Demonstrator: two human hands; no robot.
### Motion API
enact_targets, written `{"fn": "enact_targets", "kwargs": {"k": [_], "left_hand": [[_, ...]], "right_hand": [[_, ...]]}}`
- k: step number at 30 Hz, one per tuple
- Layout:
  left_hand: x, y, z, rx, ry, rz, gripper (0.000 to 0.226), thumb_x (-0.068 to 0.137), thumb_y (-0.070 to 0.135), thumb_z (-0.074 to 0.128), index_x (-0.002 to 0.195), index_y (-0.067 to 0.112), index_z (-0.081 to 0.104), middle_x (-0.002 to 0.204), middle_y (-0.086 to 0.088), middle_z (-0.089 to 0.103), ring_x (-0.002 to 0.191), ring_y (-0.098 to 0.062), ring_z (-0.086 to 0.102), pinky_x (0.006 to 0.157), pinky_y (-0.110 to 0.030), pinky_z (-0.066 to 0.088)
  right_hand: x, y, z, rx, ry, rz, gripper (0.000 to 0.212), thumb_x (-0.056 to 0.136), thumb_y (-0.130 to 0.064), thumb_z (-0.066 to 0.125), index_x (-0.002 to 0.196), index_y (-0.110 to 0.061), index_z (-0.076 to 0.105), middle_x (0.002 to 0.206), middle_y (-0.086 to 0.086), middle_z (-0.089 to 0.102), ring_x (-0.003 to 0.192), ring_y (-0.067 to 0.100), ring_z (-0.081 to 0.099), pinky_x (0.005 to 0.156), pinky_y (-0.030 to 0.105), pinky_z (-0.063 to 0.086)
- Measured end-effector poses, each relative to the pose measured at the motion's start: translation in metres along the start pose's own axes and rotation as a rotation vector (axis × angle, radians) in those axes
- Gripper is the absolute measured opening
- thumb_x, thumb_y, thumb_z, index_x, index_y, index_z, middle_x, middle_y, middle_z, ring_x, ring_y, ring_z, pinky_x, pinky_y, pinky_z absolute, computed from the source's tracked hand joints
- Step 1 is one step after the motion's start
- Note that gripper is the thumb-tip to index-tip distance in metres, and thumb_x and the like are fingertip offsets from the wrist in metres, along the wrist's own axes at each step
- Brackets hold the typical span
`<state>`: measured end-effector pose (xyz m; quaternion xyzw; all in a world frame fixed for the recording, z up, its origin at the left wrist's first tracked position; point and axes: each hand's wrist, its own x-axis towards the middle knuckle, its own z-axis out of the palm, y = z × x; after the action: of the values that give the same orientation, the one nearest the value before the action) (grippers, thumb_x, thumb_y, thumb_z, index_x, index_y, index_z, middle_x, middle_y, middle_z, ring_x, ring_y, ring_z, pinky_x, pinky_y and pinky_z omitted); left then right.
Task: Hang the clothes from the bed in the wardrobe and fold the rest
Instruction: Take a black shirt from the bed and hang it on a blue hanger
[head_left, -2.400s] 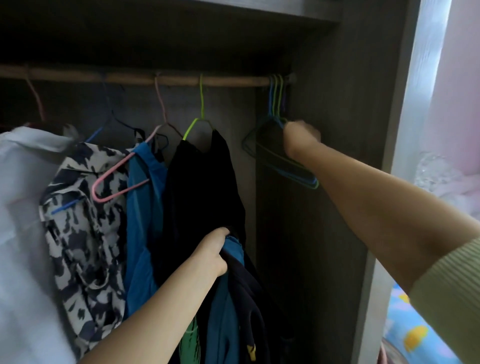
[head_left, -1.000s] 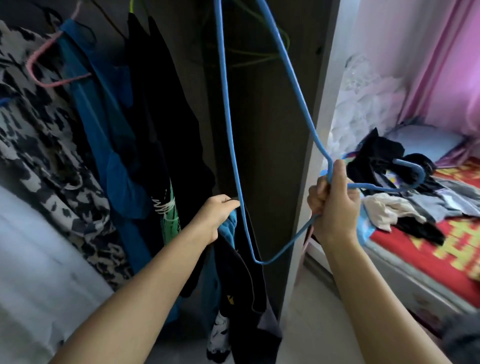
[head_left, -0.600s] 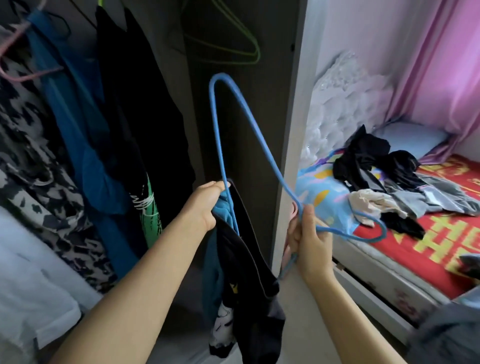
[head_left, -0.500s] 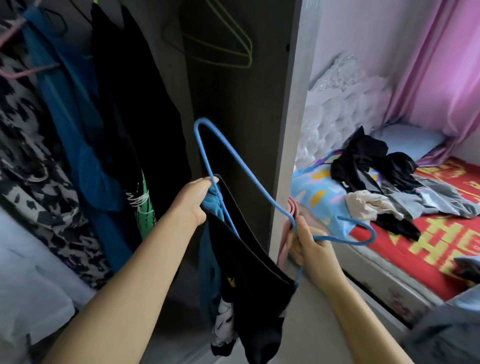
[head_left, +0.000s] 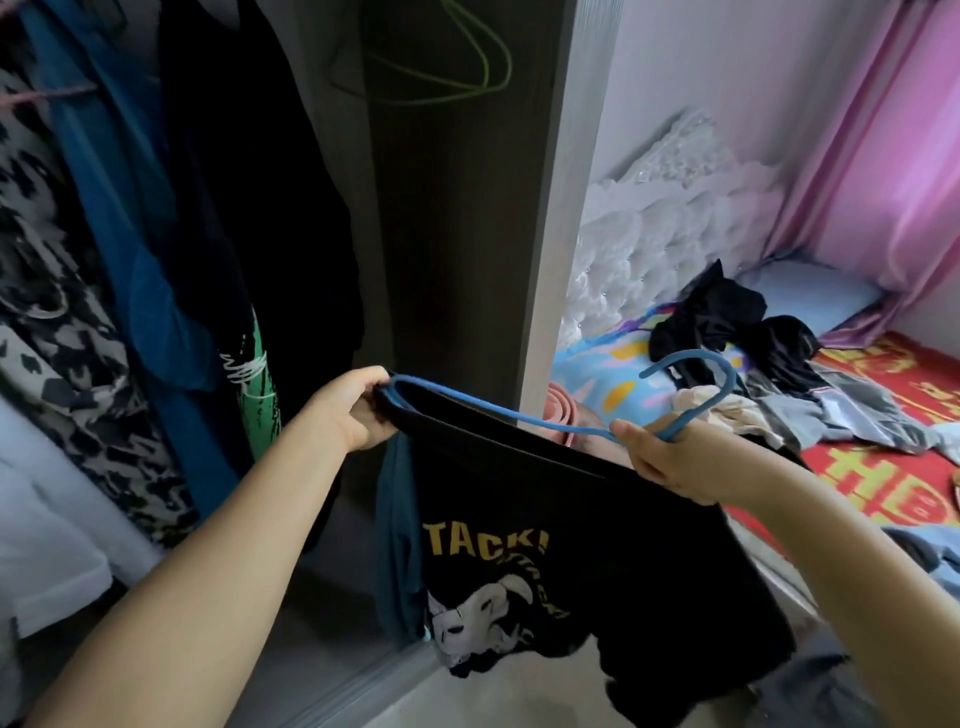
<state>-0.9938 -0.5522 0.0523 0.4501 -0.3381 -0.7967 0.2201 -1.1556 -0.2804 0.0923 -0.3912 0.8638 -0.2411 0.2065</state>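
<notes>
The black cotton-like T-shirt (head_left: 597, 545) is soft, matt cloth with a flat yellow and white print. The thin blue hanger (head_left: 498, 410) looks smooth and plastic-coated, faintly shiny. At 12 o'clock, the lime-green wire hanger (head_left: 467, 67) has the same slick coating. The grey wardrobe panel (head_left: 561, 208) shows matt wood-grain laminate. At 2 o'clock, the pink curtain (head_left: 878, 156) is lightly glossy cloth.

Black printed shirt (head_left: 597, 545) hanging spread from blue hanger (head_left: 498, 410), held level.
</notes>
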Motion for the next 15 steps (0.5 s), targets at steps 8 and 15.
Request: {"fn": "enact_targets", "kwargs": {"k": [8,15], "left_hand": [[-0.018,-0.005,0.034,0.882,-0.037,0.452,0.016,0.084,0.002,0.055,0.073,0.01,0.062,0.073,-0.005,0.06,0.065,-0.015,0.061,0.046,-0.022,0.05],[-0.035,-0.039,0.066,1.506,-0.2,0.752,0.024,0.082,0.007,0.056,0.092,0.014,0.076,0.085,-0.001,0.07,0.078,-0.016,0.063,0.066,-0.02,0.044]], "right_hand": [[0.004,0.004,-0.027,-0.212,-0.017,-0.116,0.057,0.097,-0.049,0.036,0.052,-0.014,0.039,0.036,-0.006,0.033,0.035,0.009,0.032,0.044,0.016,0.029],[0.016,-0.031,0.008,-0.188,-0.119,-0.158,0.049,0.101,-0.034,0.04,0.055,-0.017,0.036,0.032,-0.008,0.039,0.036,0.007,0.038,0.045,0.015,0.032]]}}
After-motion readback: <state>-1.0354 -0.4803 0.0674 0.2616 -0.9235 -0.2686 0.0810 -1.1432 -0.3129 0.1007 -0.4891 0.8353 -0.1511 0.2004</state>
